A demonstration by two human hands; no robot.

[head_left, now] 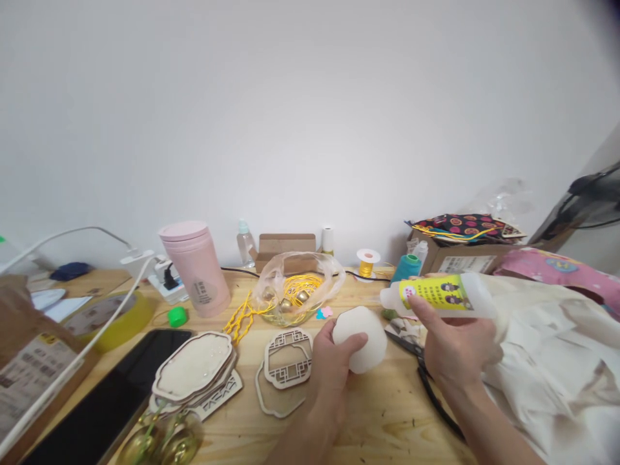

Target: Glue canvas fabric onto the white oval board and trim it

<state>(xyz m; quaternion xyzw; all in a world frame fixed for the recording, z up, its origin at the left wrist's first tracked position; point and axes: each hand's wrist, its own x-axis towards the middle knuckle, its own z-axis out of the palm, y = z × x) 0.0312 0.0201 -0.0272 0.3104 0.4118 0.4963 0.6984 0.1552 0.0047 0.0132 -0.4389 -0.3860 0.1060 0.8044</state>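
My left hand [334, 361] pinches a white rounded panel [363, 339] by its left edge, with the thumb lying across its face. In my right hand [455, 339] is a glue bottle [436, 294] with a yellow label, lying nearly sideways. Its nozzle points left, above and to the right of the panel, apart from it. Left of my left hand, a wooden lattice frame [289, 358] lies partly over a thin wooden outline frame [278, 412]. Farther left is a stack of scalloped wooden pieces [194, 367].
A plastic bag [334, 268] with yellow cord and gold bells lies behind my hands. Scissors [431, 387] lie near my right wrist, beside white cloth [557, 349]. At left are a pink tumbler [196, 271], a black phone [111, 394] and a tape roll [111, 316]. Gold bells [162, 442] sit in front.
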